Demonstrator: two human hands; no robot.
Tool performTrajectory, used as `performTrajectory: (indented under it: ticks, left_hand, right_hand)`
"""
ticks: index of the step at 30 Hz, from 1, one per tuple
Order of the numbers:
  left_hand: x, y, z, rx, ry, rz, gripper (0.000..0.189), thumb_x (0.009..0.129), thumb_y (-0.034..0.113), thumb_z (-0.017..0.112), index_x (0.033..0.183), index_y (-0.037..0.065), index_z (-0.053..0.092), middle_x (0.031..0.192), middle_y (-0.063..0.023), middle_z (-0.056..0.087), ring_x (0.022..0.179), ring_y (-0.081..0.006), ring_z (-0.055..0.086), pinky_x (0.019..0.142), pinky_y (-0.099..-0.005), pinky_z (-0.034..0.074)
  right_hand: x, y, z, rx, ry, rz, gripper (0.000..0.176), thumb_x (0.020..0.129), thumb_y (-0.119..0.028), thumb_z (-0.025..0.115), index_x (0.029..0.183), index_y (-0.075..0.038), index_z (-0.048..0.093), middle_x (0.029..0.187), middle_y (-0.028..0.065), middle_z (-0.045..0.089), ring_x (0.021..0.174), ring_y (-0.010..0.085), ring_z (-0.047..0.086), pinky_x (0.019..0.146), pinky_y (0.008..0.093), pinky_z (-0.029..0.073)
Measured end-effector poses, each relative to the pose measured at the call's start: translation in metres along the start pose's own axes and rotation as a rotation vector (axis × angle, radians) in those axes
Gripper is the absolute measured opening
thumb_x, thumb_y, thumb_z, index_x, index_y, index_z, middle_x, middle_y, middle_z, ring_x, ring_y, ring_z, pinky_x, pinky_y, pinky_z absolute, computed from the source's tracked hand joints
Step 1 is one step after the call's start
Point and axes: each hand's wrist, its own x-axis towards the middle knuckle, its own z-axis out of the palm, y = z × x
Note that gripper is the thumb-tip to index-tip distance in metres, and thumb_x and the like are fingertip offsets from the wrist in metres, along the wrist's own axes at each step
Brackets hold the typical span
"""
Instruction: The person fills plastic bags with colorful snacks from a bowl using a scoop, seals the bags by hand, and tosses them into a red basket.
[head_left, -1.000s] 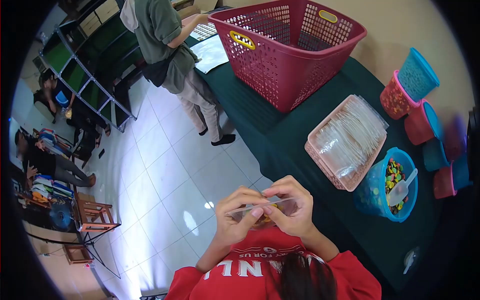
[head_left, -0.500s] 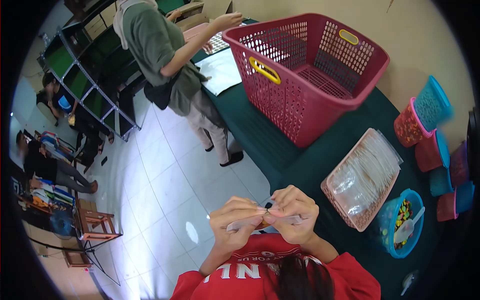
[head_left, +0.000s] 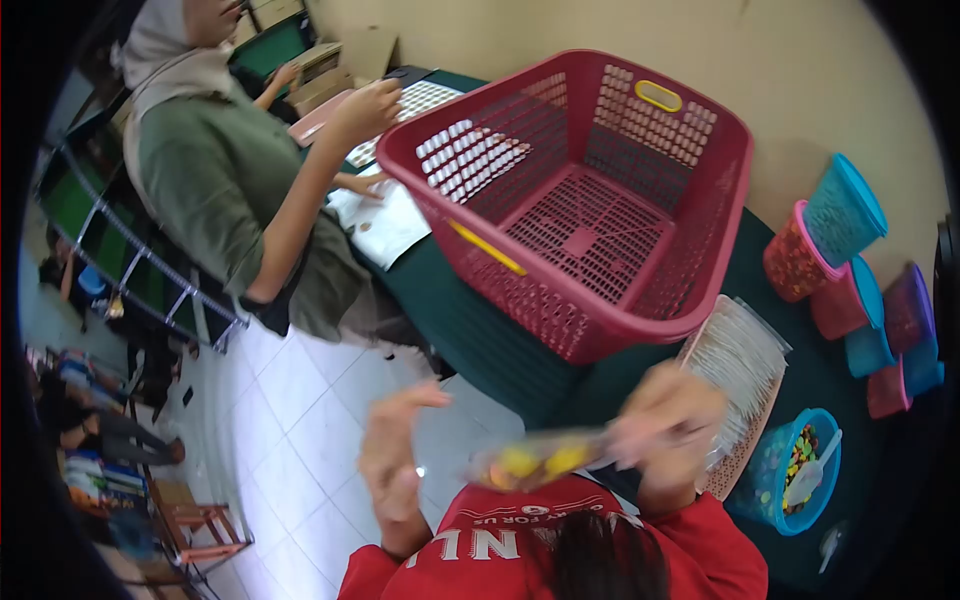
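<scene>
Your right hand (head_left: 668, 420) pinches one end of the small clear bag (head_left: 540, 460), held sideways before your red shirt (head_left: 480, 535); your left hand (head_left: 392, 455) is raised beside it, fingers apart, palm inward.

A co-worker (head_left: 200, 185) in an olive top and pale head covering stands with one forearm raised, near open cardboard boxes (head_left: 322, 88). Behind, a metal shelving rack (head_left: 122, 245) leans across the curved view. Lower left, a wooden stool (head_left: 207, 528) stands on white floor tiles (head_left: 300, 420), near stacked, blurred fabrics (head_left: 88, 485).
</scene>
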Motion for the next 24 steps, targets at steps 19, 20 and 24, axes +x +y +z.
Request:
performTrajectory:
  ticks: [19, 20, 24]
  left_hand:
    - [0.063, -0.124, 0.061, -0.508, -1.357, -0.457, 0.023, 0.076, 0.003, 0.052, 0.098, -0.001, 0.055, 0.096, -0.0132, 0.057, 0.091, -0.0224, 0.055, 0.082, -0.0316, 0.04]
    - [0.062, -0.127, 0.065, -0.518, -1.398, -0.456, 0.022, 0.077, 0.004, 0.052, 0.098, -0.001, 0.055, 0.095, -0.0127, 0.057, 0.091, -0.0219, 0.055, 0.082, -0.0312, 0.041]
    - [0.057, -0.134, 0.084, -0.579, -1.54, -0.389, 0.02, 0.079, 0.007, 0.052, 0.098, 0.0, 0.055, 0.096, -0.0118, 0.056, 0.09, -0.0203, 0.056, 0.081, -0.03, 0.042]
  right_hand:
    - [-0.103, 0.02, -0.111, -1.291, 0.686, 0.579, 0.024, 0.067, -0.007, 0.064, 0.091, -0.004, 0.058, 0.085, 0.0101, 0.057, 0.085, 0.0276, 0.052, 0.077, 0.0368, 0.041]
    - [-0.133, 0.035, -0.122, -1.394, 0.594, 0.713, 0.032, 0.065, -0.01, 0.066, 0.096, -0.006, 0.056, 0.092, 0.0113, 0.055, 0.091, 0.0289, 0.05, 0.08, 0.038, 0.04]
    - [-0.176, 0.068, -0.124, -1.545, 0.511, 1.065, 0.058, 0.058, -0.018, 0.072, 0.111, -0.012, 0.048, 0.114, 0.0113, 0.045, 0.108, 0.0316, 0.038, 0.091, 0.045, 0.032]
